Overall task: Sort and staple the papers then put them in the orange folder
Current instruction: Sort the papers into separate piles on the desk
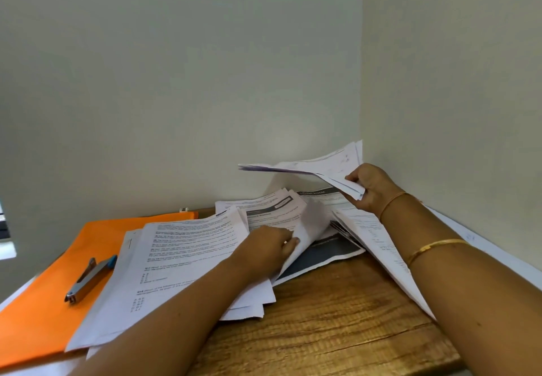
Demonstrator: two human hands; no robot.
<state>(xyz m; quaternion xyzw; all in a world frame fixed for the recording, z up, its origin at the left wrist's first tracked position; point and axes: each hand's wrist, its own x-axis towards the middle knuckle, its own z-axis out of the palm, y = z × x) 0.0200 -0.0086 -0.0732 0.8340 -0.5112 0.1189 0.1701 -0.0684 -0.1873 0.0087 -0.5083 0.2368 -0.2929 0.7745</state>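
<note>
Wood-grain desk (337, 317) is carrying loose printed papers (190, 246).
Your right hand (372, 187) is gripping a creased sheaf (322, 167) aloft; your left hand (264, 246) is pinching a curling sheet (308, 229).

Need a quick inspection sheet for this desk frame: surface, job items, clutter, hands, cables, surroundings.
Surface: wooden table, bare at the near right, paper over most of the rest.
Job's things: orange folder lies flat at left, partly under the loose papers. The stapler rests on the folder. The papers are unsorted and overlapping, spread toward the corner.
Clutter: small white object behind the folder, too small to identify.
Hands: left hand grips a curled sheet in the pile. Right hand holds a paper bundle above the pile.
Cables: nothing seen.
Surroundings: pale walls meet in a corner behind the table.
</note>
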